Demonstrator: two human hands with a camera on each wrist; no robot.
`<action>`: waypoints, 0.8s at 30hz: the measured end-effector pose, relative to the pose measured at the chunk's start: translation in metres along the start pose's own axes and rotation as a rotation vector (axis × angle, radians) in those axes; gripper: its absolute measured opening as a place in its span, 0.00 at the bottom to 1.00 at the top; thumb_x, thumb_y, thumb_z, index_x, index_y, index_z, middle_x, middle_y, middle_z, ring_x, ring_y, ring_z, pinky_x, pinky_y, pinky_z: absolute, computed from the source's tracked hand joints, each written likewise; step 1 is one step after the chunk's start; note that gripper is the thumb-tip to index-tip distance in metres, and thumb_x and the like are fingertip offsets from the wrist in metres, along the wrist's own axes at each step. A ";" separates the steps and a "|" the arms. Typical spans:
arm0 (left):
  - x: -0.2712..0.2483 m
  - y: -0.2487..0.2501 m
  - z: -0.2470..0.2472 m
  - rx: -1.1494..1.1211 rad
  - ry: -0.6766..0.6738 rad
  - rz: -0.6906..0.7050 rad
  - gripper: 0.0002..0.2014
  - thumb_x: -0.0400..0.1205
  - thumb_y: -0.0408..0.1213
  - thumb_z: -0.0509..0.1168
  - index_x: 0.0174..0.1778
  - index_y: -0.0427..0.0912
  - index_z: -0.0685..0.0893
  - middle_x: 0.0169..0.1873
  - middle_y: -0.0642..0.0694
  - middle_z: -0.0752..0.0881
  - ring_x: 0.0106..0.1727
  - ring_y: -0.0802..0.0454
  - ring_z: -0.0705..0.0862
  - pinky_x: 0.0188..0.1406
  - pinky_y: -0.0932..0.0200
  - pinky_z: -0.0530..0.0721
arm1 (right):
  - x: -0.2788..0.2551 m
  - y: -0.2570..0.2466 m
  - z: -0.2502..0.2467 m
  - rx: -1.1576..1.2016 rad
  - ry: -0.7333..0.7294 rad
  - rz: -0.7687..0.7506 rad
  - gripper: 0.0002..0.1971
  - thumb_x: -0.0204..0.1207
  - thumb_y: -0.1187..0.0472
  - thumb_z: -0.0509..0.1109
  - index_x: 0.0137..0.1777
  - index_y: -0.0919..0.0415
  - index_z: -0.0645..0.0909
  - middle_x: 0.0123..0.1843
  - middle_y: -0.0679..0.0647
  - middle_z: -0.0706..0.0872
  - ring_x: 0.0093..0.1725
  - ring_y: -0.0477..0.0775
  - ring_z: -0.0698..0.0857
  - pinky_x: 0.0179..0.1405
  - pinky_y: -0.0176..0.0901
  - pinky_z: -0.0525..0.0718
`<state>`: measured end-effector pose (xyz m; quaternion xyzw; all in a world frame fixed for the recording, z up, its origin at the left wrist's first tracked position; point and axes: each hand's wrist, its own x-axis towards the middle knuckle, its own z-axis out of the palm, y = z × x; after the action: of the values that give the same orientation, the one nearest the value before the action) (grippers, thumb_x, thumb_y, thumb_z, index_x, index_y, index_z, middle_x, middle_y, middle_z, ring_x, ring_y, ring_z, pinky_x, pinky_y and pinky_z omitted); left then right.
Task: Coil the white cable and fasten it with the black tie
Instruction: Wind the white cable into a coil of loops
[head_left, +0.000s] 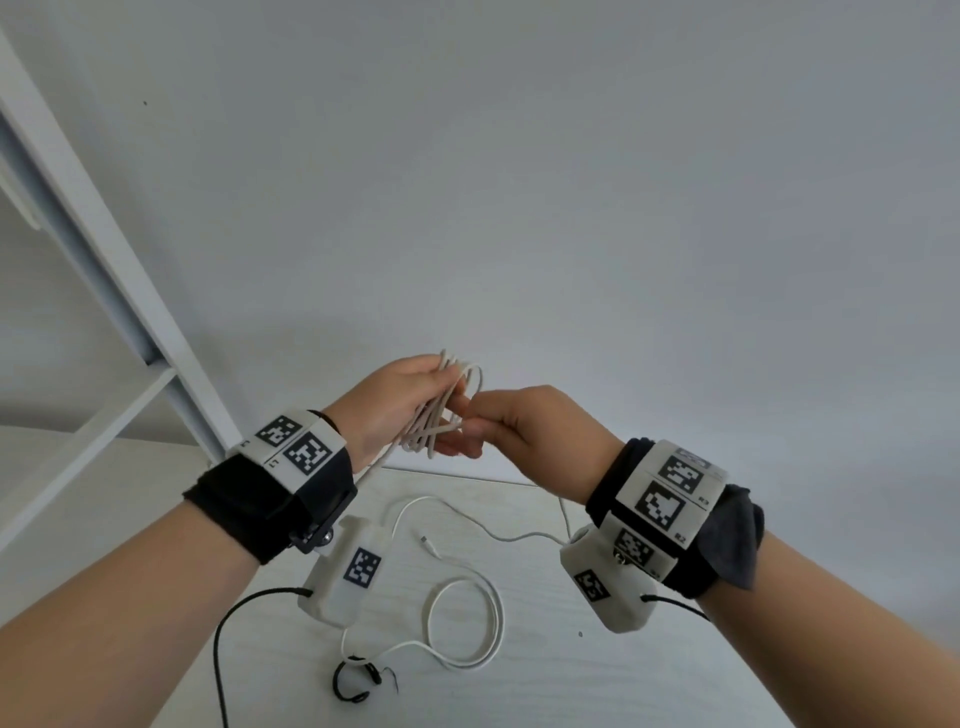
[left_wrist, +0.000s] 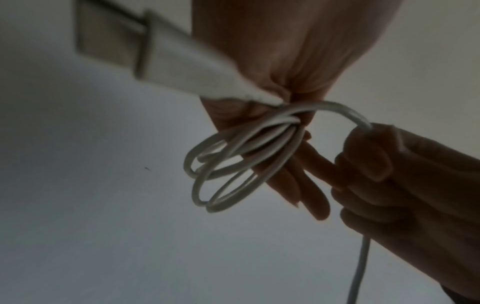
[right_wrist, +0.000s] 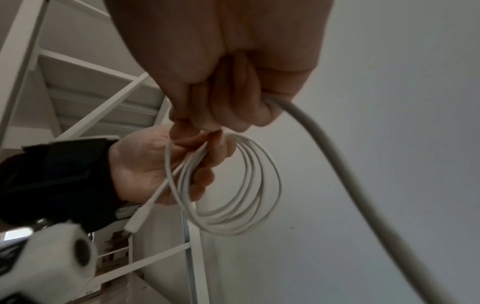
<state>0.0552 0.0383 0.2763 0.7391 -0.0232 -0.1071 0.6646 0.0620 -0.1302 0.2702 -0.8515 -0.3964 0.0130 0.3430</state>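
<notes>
A: Where is the thin white round cable (head_left: 441, 410)?

B: Partly wound. Several loops are bunched in the left hand (head_left: 387, 410), raised above the pale wood-grain table (head_left: 597, 675). Its fingers and thumb close round the bundle, and the plug end hangs out below the palm.

A: And the right hand (head_left: 530, 431)?

B: Curled into a fist round the running strand, just beside the left hand's fingertips (left_wrist: 318, 214). From the right wrist view the strand leaves the fist and drops away.

A: The rest of the cable?

B: It trails down to the table, where it lies in 1 loose loop, with a small connector end nearby.

A: The thin black tie (head_left: 358, 678)?

B: On the table at the near edge, curled, close to the slack cable. Neither hand touches it.

A: Anything else?

B: A white metal shelf frame (head_left: 104, 270) stands at the left against a plain grey wall (head_left: 571, 182).
</notes>
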 end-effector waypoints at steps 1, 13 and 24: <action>-0.001 0.000 0.001 -0.005 -0.031 -0.007 0.13 0.85 0.40 0.55 0.45 0.35 0.79 0.29 0.41 0.88 0.28 0.41 0.88 0.29 0.55 0.86 | 0.002 0.002 -0.002 -0.009 0.028 0.010 0.15 0.80 0.58 0.61 0.31 0.45 0.73 0.26 0.36 0.80 0.31 0.34 0.78 0.37 0.26 0.71; -0.009 -0.004 0.014 -0.074 -0.111 -0.026 0.14 0.86 0.42 0.52 0.40 0.38 0.73 0.16 0.50 0.69 0.14 0.55 0.64 0.17 0.63 0.67 | 0.010 0.023 -0.016 -0.093 0.214 0.087 0.13 0.80 0.56 0.61 0.33 0.53 0.77 0.23 0.46 0.74 0.26 0.42 0.73 0.29 0.30 0.69; -0.011 -0.003 0.002 -0.322 -0.306 -0.124 0.11 0.78 0.46 0.58 0.35 0.43 0.75 0.16 0.56 0.61 0.13 0.63 0.56 0.11 0.69 0.58 | 0.008 0.054 -0.017 0.115 0.251 0.235 0.18 0.72 0.49 0.70 0.25 0.57 0.74 0.21 0.46 0.67 0.21 0.42 0.68 0.23 0.28 0.67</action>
<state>0.0435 0.0389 0.2747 0.5988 -0.0610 -0.2608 0.7548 0.1085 -0.1589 0.2529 -0.8659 -0.2470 -0.0306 0.4339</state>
